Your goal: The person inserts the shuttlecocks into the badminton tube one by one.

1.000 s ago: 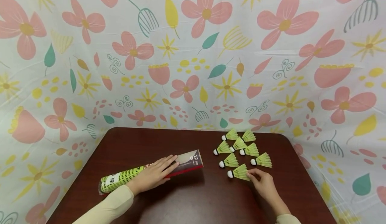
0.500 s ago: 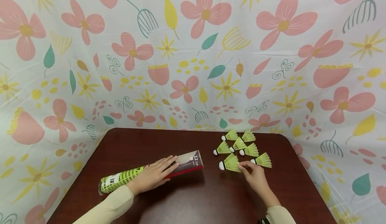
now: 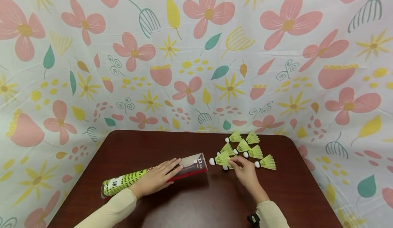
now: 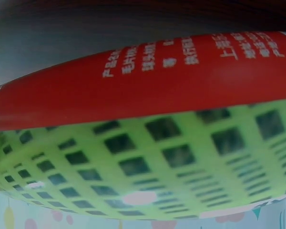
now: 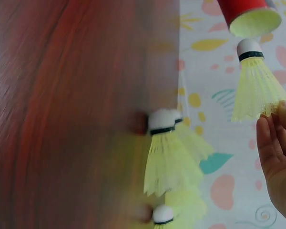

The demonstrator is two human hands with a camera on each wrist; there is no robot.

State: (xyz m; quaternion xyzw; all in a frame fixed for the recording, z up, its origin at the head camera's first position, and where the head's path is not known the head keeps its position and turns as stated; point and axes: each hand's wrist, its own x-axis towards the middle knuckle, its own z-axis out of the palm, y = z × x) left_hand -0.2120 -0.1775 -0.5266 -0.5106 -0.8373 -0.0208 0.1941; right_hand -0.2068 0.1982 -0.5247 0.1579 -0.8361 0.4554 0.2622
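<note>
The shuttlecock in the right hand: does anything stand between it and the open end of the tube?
Nothing visible does. The held shuttlecock points its white base toward the tube, with only a gap between them. The other shuttlecocks lie on the table, outside that gap.

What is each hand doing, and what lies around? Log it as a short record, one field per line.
Left hand: rests across the shuttlecock tube
Right hand: pinches the yellow-green shuttlecock by its skirt edge
Shuttlecock direction: white tip toward the tube's open end, outside it
Tube position: lying on its side
Loose shuttlecocks: seven, right of the tube
Surface: reddish-brown table
Backdrop: floral cloth
</note>
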